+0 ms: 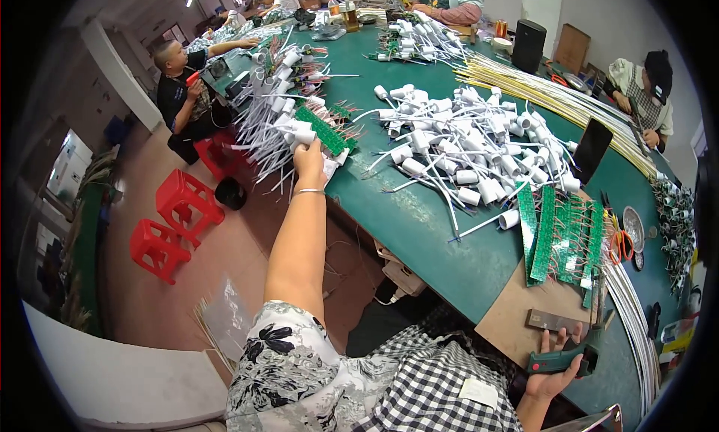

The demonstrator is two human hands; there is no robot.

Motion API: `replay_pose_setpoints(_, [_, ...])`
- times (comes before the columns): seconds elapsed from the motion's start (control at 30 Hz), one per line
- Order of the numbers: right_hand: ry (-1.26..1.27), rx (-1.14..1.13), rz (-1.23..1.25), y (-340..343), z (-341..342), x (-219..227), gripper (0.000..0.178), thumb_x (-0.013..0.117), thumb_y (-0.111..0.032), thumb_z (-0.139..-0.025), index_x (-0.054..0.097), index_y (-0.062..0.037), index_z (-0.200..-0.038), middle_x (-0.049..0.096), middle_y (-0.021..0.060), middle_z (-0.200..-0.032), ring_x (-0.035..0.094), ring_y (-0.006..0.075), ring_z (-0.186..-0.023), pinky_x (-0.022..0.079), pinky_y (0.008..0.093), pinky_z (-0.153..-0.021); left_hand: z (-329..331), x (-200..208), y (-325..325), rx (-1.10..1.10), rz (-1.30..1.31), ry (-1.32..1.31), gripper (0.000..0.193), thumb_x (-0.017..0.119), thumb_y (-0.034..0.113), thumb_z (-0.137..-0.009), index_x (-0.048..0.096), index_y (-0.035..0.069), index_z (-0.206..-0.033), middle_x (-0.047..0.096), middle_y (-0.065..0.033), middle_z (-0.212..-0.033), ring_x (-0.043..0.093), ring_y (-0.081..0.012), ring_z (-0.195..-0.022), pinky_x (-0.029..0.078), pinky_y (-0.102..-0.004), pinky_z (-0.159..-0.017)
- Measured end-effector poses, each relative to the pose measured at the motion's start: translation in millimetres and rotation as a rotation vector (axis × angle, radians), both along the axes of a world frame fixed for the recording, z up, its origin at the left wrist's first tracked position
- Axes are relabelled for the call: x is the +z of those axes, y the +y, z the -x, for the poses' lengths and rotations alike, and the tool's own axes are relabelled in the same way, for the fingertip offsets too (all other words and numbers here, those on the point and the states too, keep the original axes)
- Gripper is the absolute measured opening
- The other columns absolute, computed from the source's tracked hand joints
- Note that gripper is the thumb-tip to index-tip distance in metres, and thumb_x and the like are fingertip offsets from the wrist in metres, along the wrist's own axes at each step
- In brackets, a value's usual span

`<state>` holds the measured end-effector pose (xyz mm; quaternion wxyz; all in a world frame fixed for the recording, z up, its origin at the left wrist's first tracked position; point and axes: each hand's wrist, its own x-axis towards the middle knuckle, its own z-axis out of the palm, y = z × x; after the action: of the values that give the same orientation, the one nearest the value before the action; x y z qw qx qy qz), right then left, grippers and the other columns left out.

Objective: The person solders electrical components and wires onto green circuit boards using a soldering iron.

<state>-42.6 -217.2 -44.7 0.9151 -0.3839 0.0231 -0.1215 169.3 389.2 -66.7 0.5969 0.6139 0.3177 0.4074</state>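
My left arm stretches far out to the table's left edge. There my left hand [308, 162] is closed round a white lamp socket [302, 135], at the near end of a heap of wired sockets. Green circuit boards [322, 129] lie right beside that hand. Low on the right, my right hand [550, 379] grips a dark green hand tool [553, 361] with a red button; its exact kind is unclear. Past its fingertips sits a dark brown block [553, 323] on a brown board [503, 321]. Strips of green circuit boards [558, 233] with thin wires lie just beyond.
A big pile of white corded sockets [472, 144] covers the table's middle. Orange-handled scissors [621, 246], a phone-like black slab [592, 149] and long white strips [633, 327] are at the right. Red stools [187, 206] stand on the floor; co-workers [183, 95] sit around.
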Motion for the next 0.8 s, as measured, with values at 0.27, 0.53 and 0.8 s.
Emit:
replay_pose_setpoints(0.27, [0.024,-0.027,0.000,-4.7,7.5,-1.5,0.051,0.039,-0.033,-0.094,0.029,-0.0051,-0.136,0.035,0.0042,-0.141,0.045,0.0200,-0.116,0.040,0.0441,-0.100,22.8,15.5,-53.4,0.102,-0.662,0.544,0.050,0.065,0.036,-0.075,0.057,0.004,-0.113,0.056,-0.0182,-0.109,0.052,-0.0318,-0.104,0.041,-0.0406,-0.088])
replay_pose_setpoints(0.53, [0.015,0.010,0.026,-3.8,2.2,-4.2,0.060,0.045,-0.034,-0.092,0.022,-0.0065,-0.140,0.026,0.0073,-0.146,0.044,0.0242,-0.118,0.039,0.0473,-0.100,-13.3,14.2,-4.0,0.089,-1.058,0.597,0.060,0.049,0.056,-0.081,0.056,0.010,-0.117,0.048,-0.0217,-0.125,0.041,-0.0375,-0.119,0.025,-0.0475,-0.101])
replay_pose_setpoints(0.8, [0.004,0.062,0.051,-22.3,2.1,-9.6,0.063,0.047,-0.033,-0.091,0.020,-0.0073,-0.141,0.024,0.0119,-0.146,0.041,0.0277,-0.123,0.031,0.0499,-0.105,-2.9,39.2,-17.2,-0.406,-1.004,0.366,0.042,0.059,0.027,-0.083,0.057,0.000,-0.115,0.060,-0.0202,-0.111,0.059,-0.0303,-0.100,0.046,-0.0351,-0.086])
